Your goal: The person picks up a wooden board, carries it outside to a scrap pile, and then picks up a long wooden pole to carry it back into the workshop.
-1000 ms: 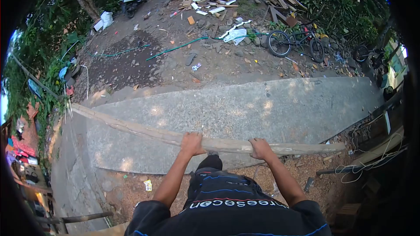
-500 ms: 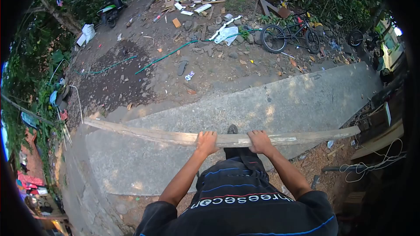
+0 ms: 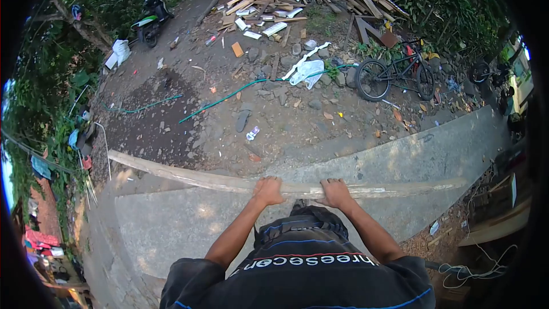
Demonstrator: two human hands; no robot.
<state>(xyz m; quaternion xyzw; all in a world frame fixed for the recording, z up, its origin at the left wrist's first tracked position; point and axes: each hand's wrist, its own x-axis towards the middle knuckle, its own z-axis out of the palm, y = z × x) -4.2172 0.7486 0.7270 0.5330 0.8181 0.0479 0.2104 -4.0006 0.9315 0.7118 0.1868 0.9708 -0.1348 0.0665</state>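
A long, weathered wooden plank (image 3: 191,178) stretches across in front of my body, above the concrete slab. My left hand (image 3: 268,190) is closed over it near its middle. A short way to the right, my right hand (image 3: 335,193) also grips the plank, knuckles up. Pale worn patches show along the plank's face on the right half. My fingertips on its far side are partly hidden.
The concrete slab (image 3: 171,223) lies beneath me. Ahead are a green hose (image 3: 220,100), a bicycle (image 3: 394,74), a white plastic bag (image 3: 307,73) and a scrap wood pile (image 3: 269,6). A scooter (image 3: 151,22) stands back left; tangled cord (image 3: 477,269) lies at right.
The ground, bicycle and wood pile sit lower in view and slightly right. My shoe, seen before beyond the plank, is now out of sight. Both hands keep their grip on the plank.
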